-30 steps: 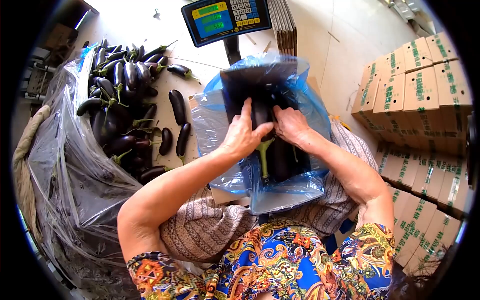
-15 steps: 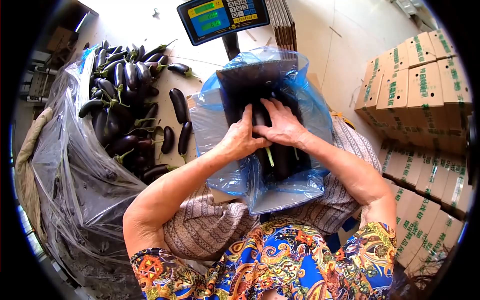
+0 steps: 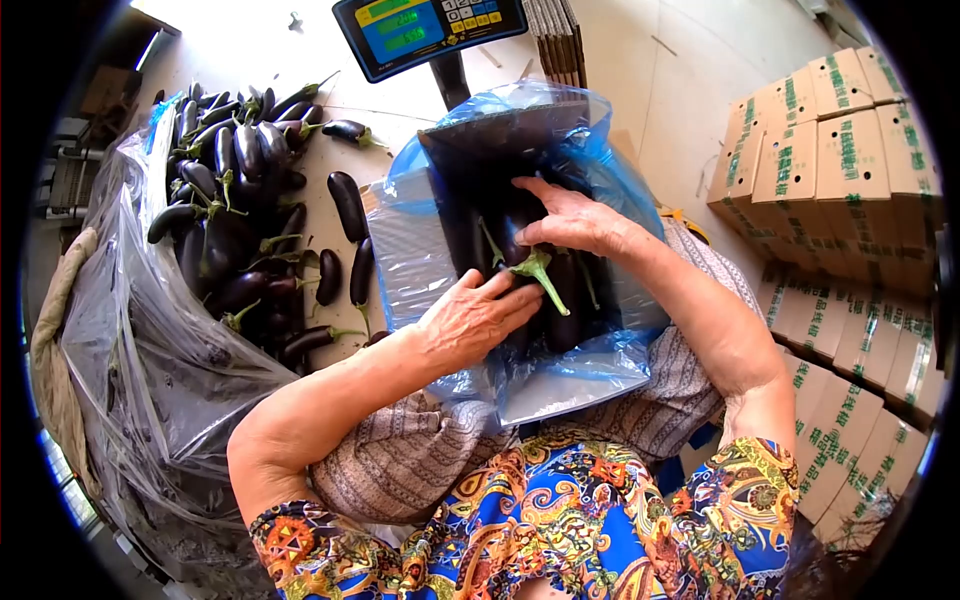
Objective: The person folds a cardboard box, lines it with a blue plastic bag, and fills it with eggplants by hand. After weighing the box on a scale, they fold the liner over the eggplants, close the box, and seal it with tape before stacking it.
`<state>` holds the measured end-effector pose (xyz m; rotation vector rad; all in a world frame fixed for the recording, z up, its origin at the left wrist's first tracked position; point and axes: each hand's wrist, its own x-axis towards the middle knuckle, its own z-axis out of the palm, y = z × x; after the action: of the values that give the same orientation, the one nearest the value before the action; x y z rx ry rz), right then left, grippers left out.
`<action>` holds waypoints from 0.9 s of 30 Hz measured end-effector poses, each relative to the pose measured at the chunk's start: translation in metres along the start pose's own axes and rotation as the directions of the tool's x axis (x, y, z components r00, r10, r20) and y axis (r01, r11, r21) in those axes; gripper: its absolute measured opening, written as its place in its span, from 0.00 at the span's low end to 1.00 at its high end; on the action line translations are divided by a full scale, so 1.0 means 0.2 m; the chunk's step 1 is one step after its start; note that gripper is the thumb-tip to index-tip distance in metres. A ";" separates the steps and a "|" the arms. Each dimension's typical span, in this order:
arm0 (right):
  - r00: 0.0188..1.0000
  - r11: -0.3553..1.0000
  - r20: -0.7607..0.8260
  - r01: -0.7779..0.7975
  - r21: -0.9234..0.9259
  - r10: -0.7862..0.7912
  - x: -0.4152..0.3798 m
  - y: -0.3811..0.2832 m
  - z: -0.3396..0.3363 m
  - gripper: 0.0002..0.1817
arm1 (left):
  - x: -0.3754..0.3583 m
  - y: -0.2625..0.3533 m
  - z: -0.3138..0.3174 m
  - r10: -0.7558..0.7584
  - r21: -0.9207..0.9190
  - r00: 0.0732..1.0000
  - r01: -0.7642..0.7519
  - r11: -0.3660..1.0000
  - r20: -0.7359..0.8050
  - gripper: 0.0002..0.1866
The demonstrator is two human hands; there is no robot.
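Packing station, seen from above: my right hand (image 3: 575,222) closes its fingers over the dark body of an eggplant (image 3: 522,235) whose green stem points toward me, inside the blue plastic liner (image 3: 560,385) of a box (image 3: 480,150) sitting below the digital scale (image 3: 425,30). My left hand (image 3: 470,320) lies flat and loosely spread on the near eggplants in the same box, fingertips just beside that stem, gripping nothing. I judge the fruit firm and fairly heavy for its length, its glossy skin slick and easy to scuff, so the sound hold is around the thick middle, not by the stem, which may be prickly and could snap. To the left, a heap of loose eggplants (image 3: 235,190) rests on clear plastic sheeting (image 3: 130,350), a few strays lying between heap and box. At far right, stacked cartons (image 3: 850,160) with green print stand well apart from the hands.
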<state>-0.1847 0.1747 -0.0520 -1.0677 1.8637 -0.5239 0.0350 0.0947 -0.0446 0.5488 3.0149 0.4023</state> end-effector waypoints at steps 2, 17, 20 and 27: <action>1.000 1.000 0.007 0.006 -0.006 -0.006 0.01 0.02 0.02 0.50 | 0.01 0.00 0.02 -0.114 0.030 0.992 0.112 0.993 0.062 0.21; 0.956 0.774 -0.190 0.056 -0.631 -0.223 -0.16 -0.07 0.29 0.42 | -0.07 -0.08 -0.05 -0.168 -0.086 0.986 0.168 0.982 0.011 0.16; 0.963 0.804 -0.151 0.094 -0.587 -0.222 -0.21 -0.06 0.27 0.45 | -0.12 -0.08 -0.03 -0.248 -0.012 0.954 0.249 0.968 -0.168 0.17; 0.980 0.764 -0.096 0.072 -0.641 -0.174 -0.24 -0.05 0.27 0.48 | -0.06 -0.11 0.02 -0.224 -0.072 0.974 0.222 0.972 -0.030 0.20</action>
<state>-0.1217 0.2133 -0.0485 -1.6428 2.1814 -0.0167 0.0397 0.0712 -0.0538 0.1955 3.0390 0.5032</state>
